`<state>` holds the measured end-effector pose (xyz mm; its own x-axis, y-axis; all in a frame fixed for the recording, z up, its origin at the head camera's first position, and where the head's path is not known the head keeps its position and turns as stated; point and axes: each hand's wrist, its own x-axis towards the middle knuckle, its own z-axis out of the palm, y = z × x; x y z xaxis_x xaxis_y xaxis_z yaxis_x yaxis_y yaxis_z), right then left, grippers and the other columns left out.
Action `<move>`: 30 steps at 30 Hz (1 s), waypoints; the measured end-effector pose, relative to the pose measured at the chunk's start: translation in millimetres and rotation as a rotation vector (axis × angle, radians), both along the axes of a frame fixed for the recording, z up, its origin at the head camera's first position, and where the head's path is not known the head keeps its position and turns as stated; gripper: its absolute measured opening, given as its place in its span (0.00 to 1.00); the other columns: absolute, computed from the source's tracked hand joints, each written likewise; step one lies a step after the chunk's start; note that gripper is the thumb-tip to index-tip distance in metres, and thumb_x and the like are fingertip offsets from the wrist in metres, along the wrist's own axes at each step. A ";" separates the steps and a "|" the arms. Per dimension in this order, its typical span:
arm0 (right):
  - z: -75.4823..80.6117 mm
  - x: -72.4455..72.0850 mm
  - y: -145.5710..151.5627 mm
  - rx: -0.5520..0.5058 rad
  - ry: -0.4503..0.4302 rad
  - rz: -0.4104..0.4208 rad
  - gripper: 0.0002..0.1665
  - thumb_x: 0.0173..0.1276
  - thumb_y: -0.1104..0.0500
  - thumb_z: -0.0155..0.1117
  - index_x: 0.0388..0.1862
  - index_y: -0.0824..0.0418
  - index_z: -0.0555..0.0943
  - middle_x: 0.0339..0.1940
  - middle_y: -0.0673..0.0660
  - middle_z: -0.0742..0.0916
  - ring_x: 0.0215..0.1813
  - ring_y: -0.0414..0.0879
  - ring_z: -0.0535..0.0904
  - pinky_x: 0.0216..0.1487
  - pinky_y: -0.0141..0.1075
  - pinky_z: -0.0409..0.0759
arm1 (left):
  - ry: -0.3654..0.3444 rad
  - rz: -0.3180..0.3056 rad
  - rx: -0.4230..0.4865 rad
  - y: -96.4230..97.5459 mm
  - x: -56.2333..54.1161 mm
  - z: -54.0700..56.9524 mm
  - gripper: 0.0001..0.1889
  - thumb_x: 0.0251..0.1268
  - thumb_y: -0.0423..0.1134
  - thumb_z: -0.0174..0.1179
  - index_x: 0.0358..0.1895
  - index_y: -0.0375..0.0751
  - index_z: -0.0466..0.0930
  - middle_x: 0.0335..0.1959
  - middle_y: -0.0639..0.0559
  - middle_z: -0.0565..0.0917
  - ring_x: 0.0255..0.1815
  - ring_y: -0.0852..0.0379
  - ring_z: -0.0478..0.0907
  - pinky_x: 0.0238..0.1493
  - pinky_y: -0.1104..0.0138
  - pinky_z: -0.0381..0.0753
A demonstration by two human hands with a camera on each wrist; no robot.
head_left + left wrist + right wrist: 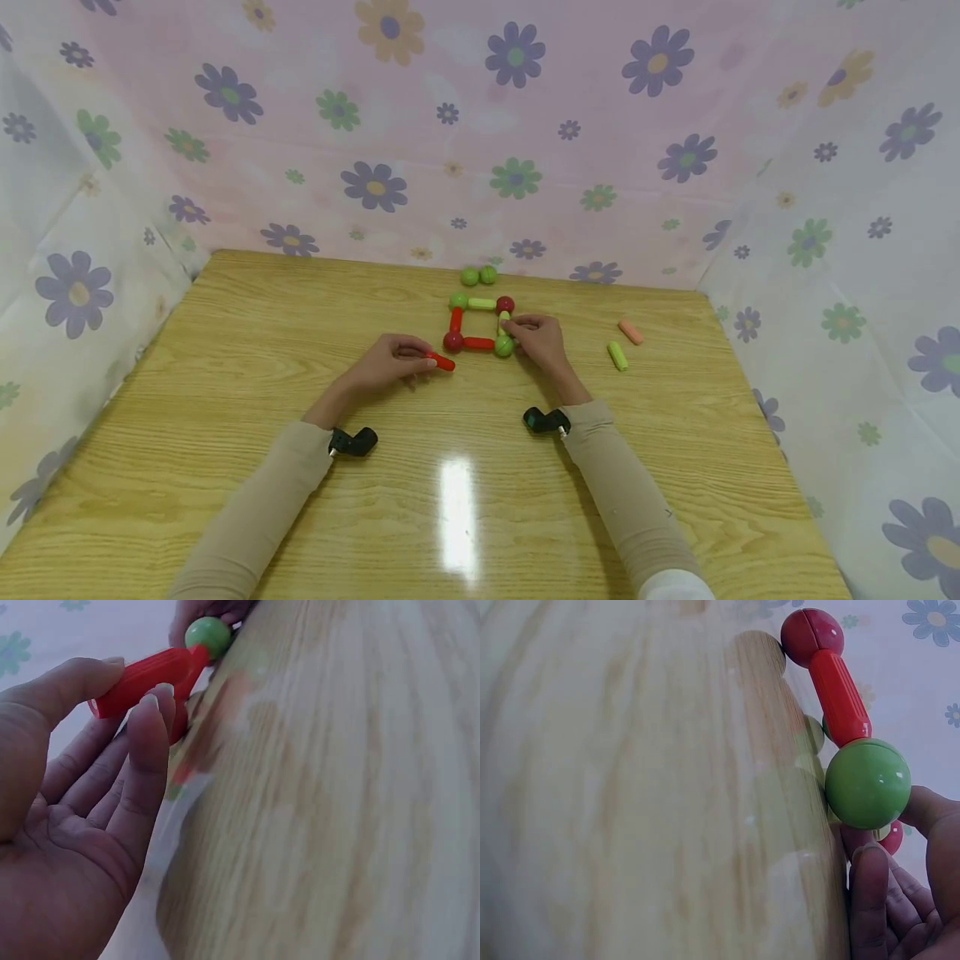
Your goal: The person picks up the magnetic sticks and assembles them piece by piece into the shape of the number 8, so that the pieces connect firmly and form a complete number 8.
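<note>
A square of balls and rods lies on the table: two dark red balls [506, 305], two green balls [503, 346], two red rods [478, 343] and two yellow-green rods [482, 304]. At its right side my right hand [542, 340] pinches the yellow-green side rod [504, 318] between thumb and fingers, just behind the near green ball [868, 784]. My left hand [390, 361] holds a loose red rod [146, 681] between thumb and fingertips, left of and slightly nearer than the square's front-left red ball [453, 341]. The fingers partly cover the right side rod.
Two loose green balls [470, 276] sit together behind the square. To the right lie an orange rod [630, 332] and a yellow-green rod [617, 356]. Flowered cloth [517, 175] hangs at the back and sides of the wooden table [300, 300].
</note>
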<state>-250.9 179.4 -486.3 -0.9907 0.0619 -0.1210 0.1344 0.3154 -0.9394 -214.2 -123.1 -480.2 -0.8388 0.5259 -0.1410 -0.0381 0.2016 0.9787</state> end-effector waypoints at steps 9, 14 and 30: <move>-0.2 -0.2 0.6 -0.002 0.015 0.001 0.19 0.69 0.52 0.72 0.49 0.66 0.87 0.32 0.53 0.89 0.23 0.37 0.80 0.27 0.29 0.80 | -0.025 -0.015 0.000 11.4 6.1 -1.0 0.14 0.77 0.35 0.57 0.56 0.28 0.82 0.32 0.51 0.86 0.28 0.57 0.76 0.28 0.68 0.78; -0.1 -0.1 0.8 -0.004 0.031 0.003 0.19 0.69 0.52 0.72 0.49 0.67 0.87 0.32 0.54 0.90 0.23 0.38 0.80 0.27 0.29 0.80 | -0.035 -0.014 0.013 13.0 6.3 -1.6 0.16 0.79 0.36 0.53 0.59 0.28 0.81 0.36 0.52 0.85 0.31 0.59 0.75 0.32 0.69 0.77; -1.2 1.4 -0.1 -0.042 0.031 0.003 0.18 0.69 0.53 0.72 0.48 0.67 0.87 0.29 0.50 0.89 0.23 0.38 0.79 0.26 0.29 0.79 | -0.097 0.088 0.073 26.6 13.9 -4.9 0.21 0.81 0.34 0.52 0.66 0.21 0.71 0.59 0.32 0.80 0.53 0.52 0.83 0.56 0.61 0.83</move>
<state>-249.6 179.3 -487.6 -0.9942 0.0546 -0.0927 0.1042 0.2755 -0.9556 -200.3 -96.4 -485.1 -0.8666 0.4624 -0.1878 -0.1477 0.1220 0.9815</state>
